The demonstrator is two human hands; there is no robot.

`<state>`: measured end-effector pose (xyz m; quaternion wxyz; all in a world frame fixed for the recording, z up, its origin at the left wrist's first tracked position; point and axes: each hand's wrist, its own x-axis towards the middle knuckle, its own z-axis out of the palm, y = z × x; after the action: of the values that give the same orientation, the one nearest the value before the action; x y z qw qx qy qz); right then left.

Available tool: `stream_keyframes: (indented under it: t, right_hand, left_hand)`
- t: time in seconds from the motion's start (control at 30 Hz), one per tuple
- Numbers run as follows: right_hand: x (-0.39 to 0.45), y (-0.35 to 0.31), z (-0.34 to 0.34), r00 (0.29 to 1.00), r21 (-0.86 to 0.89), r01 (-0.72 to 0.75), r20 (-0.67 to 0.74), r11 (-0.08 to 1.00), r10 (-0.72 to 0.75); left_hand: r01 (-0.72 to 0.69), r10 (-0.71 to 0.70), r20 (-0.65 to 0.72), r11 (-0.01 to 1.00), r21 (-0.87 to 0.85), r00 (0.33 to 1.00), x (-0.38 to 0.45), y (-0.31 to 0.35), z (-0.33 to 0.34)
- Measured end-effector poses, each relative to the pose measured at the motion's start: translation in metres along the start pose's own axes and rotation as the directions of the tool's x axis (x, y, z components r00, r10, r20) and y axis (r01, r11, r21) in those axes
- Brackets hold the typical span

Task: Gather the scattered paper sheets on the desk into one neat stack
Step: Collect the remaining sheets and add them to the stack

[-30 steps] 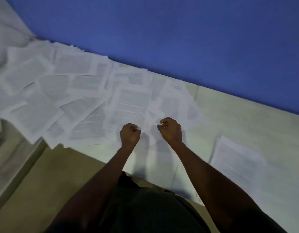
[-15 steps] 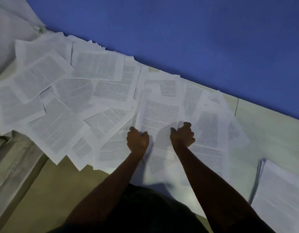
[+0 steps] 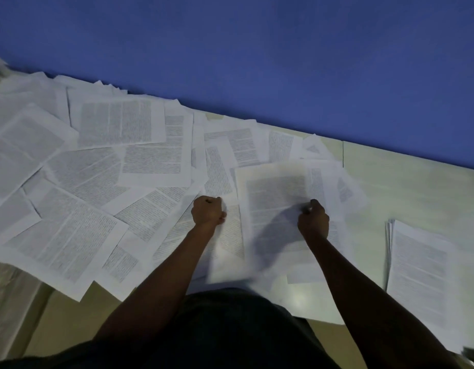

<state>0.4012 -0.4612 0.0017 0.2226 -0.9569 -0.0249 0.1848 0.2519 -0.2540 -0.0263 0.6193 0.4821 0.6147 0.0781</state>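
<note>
Both my hands are curled into fists on the printed sheet [image 3: 277, 209] in front of me. My left hand [image 3: 208, 212] has a closed grip on that sheet's left edge; my right hand [image 3: 313, 222] pinches it at the right side, thumb on top. Since 0.5 s ago my hands have spread wider apart, and the sheet has come loose from the pile: it now looks blurred and lies over its neighbours, its near edge reaching toward my body. The scattered sheets [image 3: 97, 182] spread left of this sheet, overlapping at all angles, some hanging over the near edge of the worktop [image 3: 406, 187]. The neat stack [image 3: 422, 267] lies well to the right of the sheet, with bare worktop between them. The blue wall [image 3: 257, 54] rises behind the sheet.
</note>
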Motion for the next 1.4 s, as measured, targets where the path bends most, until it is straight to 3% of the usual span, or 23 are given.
stream_keyframes:
  t: [0.13,0.23,0.3,0.37,0.43,0.53,0.67,0.7,0.73,0.8,0.83,0.87,0.9,0.97,1.0,1.1,1.13,1.17,1.23,1.3,1.33,1.4]
  right_hand:
    - [0.005,0.005,-0.010,0.992,-0.177,0.116,0.066,0.977,-0.105]
    - [0.008,0.002,-0.011,0.995,-0.091,0.085,0.061,0.992,-0.079]
    - [0.010,0.003,-0.009,0.998,-0.177,0.050,0.056,0.983,-0.041]
    - [0.008,0.005,-0.008,0.986,-0.231,0.010,0.165,0.973,0.029]
    - [0.010,0.010,-0.006,0.965,-0.170,-0.036,0.249,0.985,0.078]
    - [0.019,0.021,-0.004,0.966,-0.083,-0.055,0.247,0.995,0.074]
    - [0.037,0.037,-0.020,0.947,0.166,-0.055,0.322,0.985,-0.002]
    - [0.041,0.039,-0.026,0.943,0.196,-0.002,0.326,0.981,-0.063]
    - [0.045,0.040,-0.032,0.932,0.200,0.068,0.336,0.977,-0.134]
    - [0.051,0.035,-0.041,0.883,0.128,0.248,0.379,0.960,-0.278]
    - [0.054,0.029,-0.044,0.840,0.090,0.343,0.415,0.935,-0.348]
    - [0.056,0.022,-0.045,0.798,0.076,0.404,0.457,0.912,-0.392]
    - [0.057,0.015,-0.045,0.763,0.088,0.451,0.479,0.888,-0.435]
    - [0.058,0.007,-0.040,0.769,0.107,0.512,0.386,0.853,-0.510]
    - [0.055,0.005,-0.040,0.821,0.077,0.500,0.276,0.863,-0.500]
    - [0.052,0.016,-0.038,0.929,-0.150,0.323,-0.140,0.934,-0.343]
    - [0.052,0.021,-0.035,0.950,-0.107,0.229,-0.193,0.968,-0.246]
    - [0.053,0.021,-0.031,0.981,0.027,0.129,-0.152,0.991,-0.123]
    - [0.055,0.009,-0.023,0.988,0.416,-0.096,0.149,0.904,0.036]
    - [0.045,-0.015,-0.014,0.870,0.599,-0.325,0.493,0.732,-0.017]
    - [0.038,-0.029,-0.008,0.814,0.633,-0.369,0.574,0.680,-0.093]
    - [0.020,-0.058,0.007,0.794,0.661,-0.326,0.579,0.676,-0.183]
  left_hand:
    - [-0.058,0.064,-0.074,0.995,0.078,0.995,0.009,-0.009,0.011]
    - [0.022,-0.029,0.054,0.993,0.117,0.998,-0.023,0.003,0.022]
    - [0.047,-0.067,0.111,0.984,0.172,0.992,-0.042,0.001,0.034]
    - [0.046,-0.075,0.128,0.976,0.213,0.989,-0.051,-0.009,0.049]
    - [0.061,-0.099,0.164,0.973,0.224,0.981,-0.052,-0.023,0.064]
    - [0.047,-0.092,0.166,0.965,0.257,0.982,-0.032,-0.050,0.083]
    - [-0.030,-0.009,0.112,0.939,0.343,0.994,-0.067,-0.018,0.079]
    - [-0.132,0.117,0.061,0.875,0.465,0.991,-0.069,-0.011,0.081]
    - [-0.267,0.312,0.041,0.728,0.632,0.949,-0.072,-0.001,0.083]
    - [-0.526,0.660,0.257,0.246,0.814,0.706,-0.072,0.023,0.095]
    - [-0.585,0.683,0.434,-0.012,0.811,0.587,-0.073,0.038,0.102]
    - [-0.614,0.626,0.574,-0.187,0.767,0.527,-0.075,0.052,0.110]
    - [-0.647,0.553,0.662,-0.263,0.715,0.506,-0.077,0.065,0.117]
    - [-0.684,0.412,0.665,-0.126,0.718,0.623,-0.078,0.081,0.122]
    - [-0.667,0.347,0.625,0.001,0.745,0.699,-0.075,0.085,0.117]
    - [-0.555,0.350,0.442,0.365,0.748,0.826,-0.043,0.079,0.077]
    - [-0.506,0.360,0.361,0.514,0.693,0.860,-0.033,0.074,0.059]
    - [-0.459,0.356,0.290,0.674,0.579,0.889,-0.023,0.069,0.041]
    - [-0.306,0.262,0.216,0.929,0.209,0.941,-0.014,0.054,0.013]
    - [-0.114,0.127,0.219,0.991,-0.071,0.968,-0.014,0.040,-0.009]
    - [-0.067,0.092,0.228,0.991,-0.114,0.969,-0.016,0.035,-0.017]
    - [-0.040,0.065,0.224,0.993,-0.113,0.972,-0.015,0.024,-0.033]
